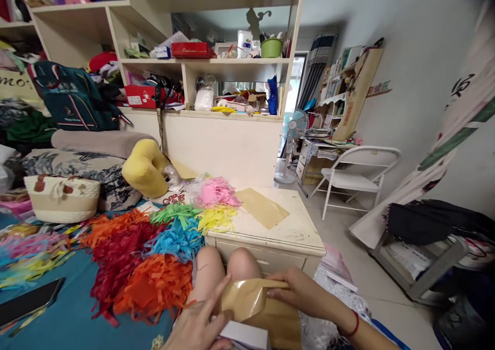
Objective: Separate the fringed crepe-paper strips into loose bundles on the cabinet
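Observation:
In my lap lies a glossy brown kraft paper piece [251,301], folded over along its top like an envelope or wrapper. My right hand [299,290] pinches its upper right edge, fingers closed on the fold. At the lower left, my left hand [203,321] has its fingers curled round the left end of a white box [245,334]. Its index finger reaches up against the left side of the brown paper. The box sits low in front of the paper, its lower part cut off by the view's edge. Whether it is partly inside the paper, I cannot tell.
Shredded paper piles in orange [154,285], red [119,252], blue [178,239] and other colours lie on the bed at left, near a phone [31,301]. Another brown paper sheet [265,208] rests on the cabinet top [301,226]. Clear plastic [320,324] lies at right.

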Motion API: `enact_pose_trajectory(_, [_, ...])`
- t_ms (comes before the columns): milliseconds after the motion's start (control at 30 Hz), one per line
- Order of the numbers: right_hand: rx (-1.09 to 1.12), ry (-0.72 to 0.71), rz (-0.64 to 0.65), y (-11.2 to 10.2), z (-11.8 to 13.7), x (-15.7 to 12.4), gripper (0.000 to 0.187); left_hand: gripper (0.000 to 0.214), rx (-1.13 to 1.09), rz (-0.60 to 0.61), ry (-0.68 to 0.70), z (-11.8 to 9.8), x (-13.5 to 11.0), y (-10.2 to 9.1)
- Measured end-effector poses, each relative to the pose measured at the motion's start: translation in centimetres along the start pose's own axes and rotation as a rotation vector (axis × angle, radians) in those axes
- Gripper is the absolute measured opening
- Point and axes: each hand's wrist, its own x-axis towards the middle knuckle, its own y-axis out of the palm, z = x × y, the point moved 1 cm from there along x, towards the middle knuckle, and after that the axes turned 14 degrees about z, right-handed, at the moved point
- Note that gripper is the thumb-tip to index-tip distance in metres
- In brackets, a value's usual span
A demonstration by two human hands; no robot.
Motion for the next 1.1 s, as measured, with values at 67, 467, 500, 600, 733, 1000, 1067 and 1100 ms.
enact_pose_trajectory(67, [0.015, -0.006, 0.068, -0.1, 0.2, 0.4, 0.019, 0.046, 0.029, -0.001, 0.008, -0.1, 0.0, 0.4])
enact_pose_trajectory(467, [-0.113, -0.048, 0.195, -0.8, -0.1, -0.6, 0.046, 0.046, -0.118, 0.08, -0.114, -0.5, 0.2, -1.0])
enact_pose_trajectory(500, [-0.164, -0.025, 0.219, -1.2, 0.3, -0.7, 0.057, 0.045, -0.122, 0.072, -0.095, -0.5, 0.3, -0.9])
enact_pose_trajectory(600, [-0.258, 0.002, 0.195, -1.5, 2.0, -0.4, 0.059, 0.042, -0.127, 0.075, -0.049, -0.3, 0.4, -0.5])
enact_pose_trajectory(733, [-0.244, -0.054, 0.146, 1.0, 3.0, 1.4, 0.027, 0.041, -0.1, 0.085, -0.073, -0.3, 0.1, -0.1])
enact_pose_trajectory(1000, [-0.132, 0.001, -0.008, 4.5, 1.7, 2.8, 0.018, 0.039, -0.085, 0.016, -0.067, -0.3, -0.4, 0.3])
enact_pose_trajectory(1067, [-0.089, -0.015, -0.02, 4.7, 1.6, 2.7, 0.017, 0.041, -0.078, 0.014, -0.042, -0.5, 0.0, -0.2])
enact_pose_trajectory(1100, [-0.068, -0.022, -0.025, 4.8, 1.6, 2.7, 0.015, 0.042, -0.074, 0.002, -0.024, -0.7, 0.2, -0.6])
